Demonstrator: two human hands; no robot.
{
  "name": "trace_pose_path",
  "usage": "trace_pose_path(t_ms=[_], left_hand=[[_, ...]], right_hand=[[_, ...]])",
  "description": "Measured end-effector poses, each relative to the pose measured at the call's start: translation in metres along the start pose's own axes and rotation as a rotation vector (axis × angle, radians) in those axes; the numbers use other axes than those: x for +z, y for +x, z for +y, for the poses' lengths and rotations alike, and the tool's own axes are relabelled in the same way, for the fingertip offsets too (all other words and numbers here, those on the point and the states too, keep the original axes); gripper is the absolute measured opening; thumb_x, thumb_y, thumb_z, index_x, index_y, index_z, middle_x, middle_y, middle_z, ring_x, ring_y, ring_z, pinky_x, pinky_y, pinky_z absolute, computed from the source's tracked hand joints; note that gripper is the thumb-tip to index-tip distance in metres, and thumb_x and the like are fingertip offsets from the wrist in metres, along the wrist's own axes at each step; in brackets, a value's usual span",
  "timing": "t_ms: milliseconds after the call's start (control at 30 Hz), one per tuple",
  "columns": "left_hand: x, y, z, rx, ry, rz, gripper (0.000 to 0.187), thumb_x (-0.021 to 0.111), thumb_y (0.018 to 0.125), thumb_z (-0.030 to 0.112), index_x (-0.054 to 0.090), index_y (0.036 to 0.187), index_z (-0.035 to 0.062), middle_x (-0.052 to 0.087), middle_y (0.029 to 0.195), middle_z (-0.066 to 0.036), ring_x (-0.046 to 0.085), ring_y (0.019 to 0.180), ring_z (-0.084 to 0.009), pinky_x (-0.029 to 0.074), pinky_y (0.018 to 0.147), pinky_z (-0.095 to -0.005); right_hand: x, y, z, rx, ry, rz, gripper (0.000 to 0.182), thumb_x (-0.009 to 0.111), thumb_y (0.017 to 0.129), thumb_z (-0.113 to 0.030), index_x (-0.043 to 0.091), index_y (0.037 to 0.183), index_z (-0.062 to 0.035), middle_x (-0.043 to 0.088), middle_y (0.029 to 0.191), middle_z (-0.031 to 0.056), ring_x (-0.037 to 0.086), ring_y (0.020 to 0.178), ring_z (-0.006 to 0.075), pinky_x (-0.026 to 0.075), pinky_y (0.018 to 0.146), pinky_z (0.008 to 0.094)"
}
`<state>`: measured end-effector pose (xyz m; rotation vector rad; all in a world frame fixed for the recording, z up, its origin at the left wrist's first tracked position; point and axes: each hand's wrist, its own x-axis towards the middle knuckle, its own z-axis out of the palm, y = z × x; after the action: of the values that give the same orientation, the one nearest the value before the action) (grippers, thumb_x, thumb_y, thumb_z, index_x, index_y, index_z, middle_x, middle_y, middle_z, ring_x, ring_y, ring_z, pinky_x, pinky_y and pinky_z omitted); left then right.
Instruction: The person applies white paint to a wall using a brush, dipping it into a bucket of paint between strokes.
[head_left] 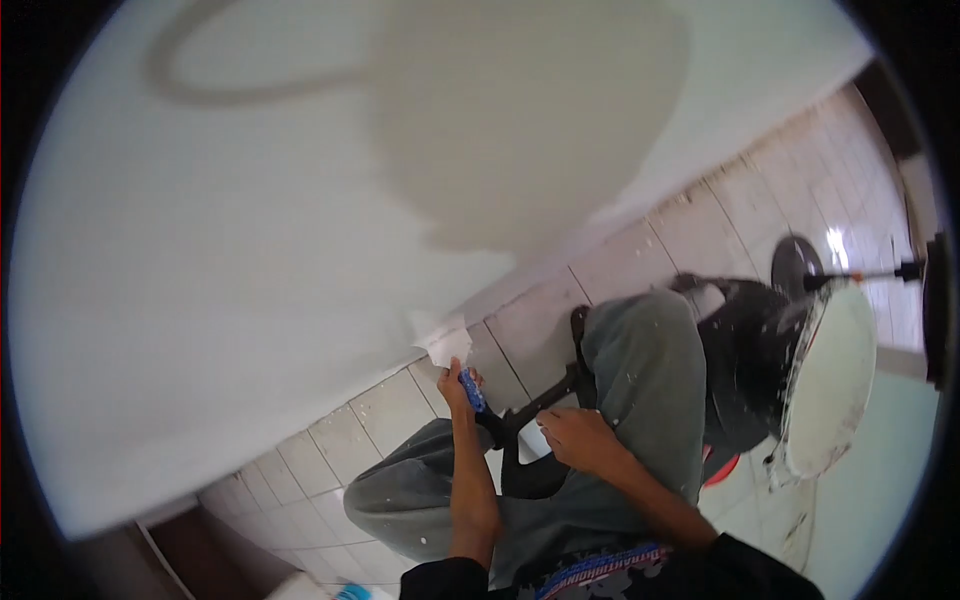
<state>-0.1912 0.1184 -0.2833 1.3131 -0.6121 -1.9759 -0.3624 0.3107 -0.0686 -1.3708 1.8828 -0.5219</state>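
My left hand (457, 385) is wrapped round the blue handle (472, 391) of a tool with a whitish blade (449, 347). The blade is at the base of the white wall (250, 250), just above the floor tiles. My right hand (578, 438) rests by my right knee with its fingers curled in; whether it holds anything is too small to tell. Between my legs is a black frame-like object (541, 402), close to both hands.
A black bucket (760, 350) with a pale, smeared top (830, 385) stands at the right beside my knee. Tiled floor (370, 425) runs along the wall. Something red (722, 470) shows below the bucket, and a brown object (225, 550) lies at the lower left.
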Motion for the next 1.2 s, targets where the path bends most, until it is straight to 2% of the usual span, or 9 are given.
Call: trace_pose_path(t_ms=[333, 467, 533, 667, 800, 900, 1033, 1067, 1200], left_hand=[[-0.036, 0.066, -0.053, -0.394, -0.002, 0.027, 0.03, 0.049, 0.099, 0.033, 0.044, 0.097, 0.0037, 0.052, 0.071, -0.01, 0.048, 0.059, -0.0199, 0.042, 0.054, -0.0336], [-0.063, 0.097, -0.062, -0.602, -0.062, 0.106, 0.03, 0.045, 0.1, 0.034, 0.044, 0.096, 0.0036, 0.051, 0.072, -0.01, 0.048, 0.061, -0.0201, 0.042, 0.055, -0.0333], [-0.066, 0.108, -0.061, -0.603, -0.008, 0.115, 0.029, 0.045, 0.1, 0.032, 0.045, 0.097, 0.0041, 0.052, 0.074, -0.011, 0.049, 0.062, -0.0204, 0.042, 0.055, -0.0329], [-0.067, 0.139, -0.054, -0.693, 0.151, 0.241, 0.028, 0.046, 0.099, 0.03, 0.046, 0.096, 0.0027, 0.052, 0.075, -0.011, 0.05, 0.062, -0.0213, 0.043, 0.056, -0.032], [-0.07, 0.154, -0.044, -0.622, 0.232, 0.271, 0.037, 0.044, 0.099, 0.037, 0.048, 0.088, 0.0027, 0.052, 0.068, -0.01, 0.049, 0.055, -0.0207, 0.042, 0.051, -0.0324], [-0.053, 0.106, -0.022, -0.464, 0.387, 0.22, 0.042, 0.044, 0.098, 0.043, 0.048, 0.079, 0.006, 0.051, 0.06, -0.007, 0.045, 0.046, -0.0181, 0.038, 0.044, -0.0304], [-0.017, 0.033, 0.027, -0.301, 0.447, 0.18, 0.036, 0.046, 0.098, 0.042, 0.049, 0.082, 0.01, 0.05, 0.058, -0.005, 0.041, 0.042, -0.0168, 0.032, 0.039, -0.0285], [-0.018, 0.019, 0.042, -0.257, 0.467, 0.115, 0.038, 0.047, 0.098, 0.044, 0.049, 0.083, 0.0095, 0.05, 0.058, -0.005, 0.041, 0.041, -0.0159, 0.032, 0.039, -0.0282], [0.045, -0.067, 0.112, -0.141, 0.488, 0.121, 0.043, 0.047, 0.097, 0.048, 0.048, 0.082, 0.0071, 0.048, 0.058, -0.004, 0.039, 0.04, -0.0146, 0.032, 0.04, -0.028]], right_hand=[[-0.006, -0.006, 0.008, 0.068, 0.023, -0.072, 0.028, 0.059, 0.08, -0.009, 0.057, 0.107, -0.0022, 0.063, 0.094, 0.0147, 0.064, 0.088, 0.0337, 0.052, 0.074, 0.0455], [-0.007, -0.006, 0.008, 0.075, 0.066, -0.086, 0.028, 0.061, 0.077, -0.007, 0.056, 0.104, -0.0016, 0.062, 0.095, 0.016, 0.065, 0.088, 0.0333, 0.052, 0.074, 0.045], [-0.003, -0.008, 0.008, 0.047, 0.046, -0.04, 0.025, 0.063, 0.075, -0.006, 0.055, 0.098, -0.0003, 0.062, 0.091, 0.0174, 0.066, 0.084, 0.0325, 0.053, 0.073, 0.044], [-0.006, -0.011, 0.004, 0.104, 0.113, -0.089, 0.026, 0.063, 0.075, -0.006, 0.056, 0.099, 0.0001, 0.062, 0.092, 0.0178, 0.066, 0.086, 0.0318, 0.053, 0.075, 0.0431], [-0.008, -0.007, 0.005, 0.094, 0.156, -0.114, 0.028, 0.061, 0.076, -0.006, 0.056, 0.103, 0.0004, 0.061, 0.096, 0.0175, 0.064, 0.091, 0.0323, 0.052, 0.077, 0.0413], [-0.011, -0.007, 0.002, 0.036, 0.147, -0.05, 0.027, 0.061, 0.076, -0.006, 0.056, 0.101, 0.0001, 0.062, 0.095, 0.0167, 0.064, 0.09, 0.0312, 0.052, 0.077, 0.0399], [-0.009, -0.011, -0.004, -0.021, 0.127, 0.017, 0.026, 0.061, 0.076, -0.007, 0.057, 0.101, -0.0005, 0.063, 0.093, 0.0158, 0.066, 0.086, 0.03, 0.052, 0.074, 0.0388], [-0.005, -0.013, -0.006, -0.046, 0.124, 0.029, 0.026, 0.06, 0.076, -0.007, 0.057, 0.101, -0.0005, 0.063, 0.093, 0.0157, 0.066, 0.085, 0.0297, 0.052, 0.074, 0.0388], [0.007, -0.019, -0.01, -0.139, 0.114, 0.063, 0.022, 0.061, 0.076, -0.008, 0.056, 0.097, -0.0018, 0.061, 0.088, 0.0139, 0.065, 0.082, 0.0287, 0.052, 0.069, 0.0399]])
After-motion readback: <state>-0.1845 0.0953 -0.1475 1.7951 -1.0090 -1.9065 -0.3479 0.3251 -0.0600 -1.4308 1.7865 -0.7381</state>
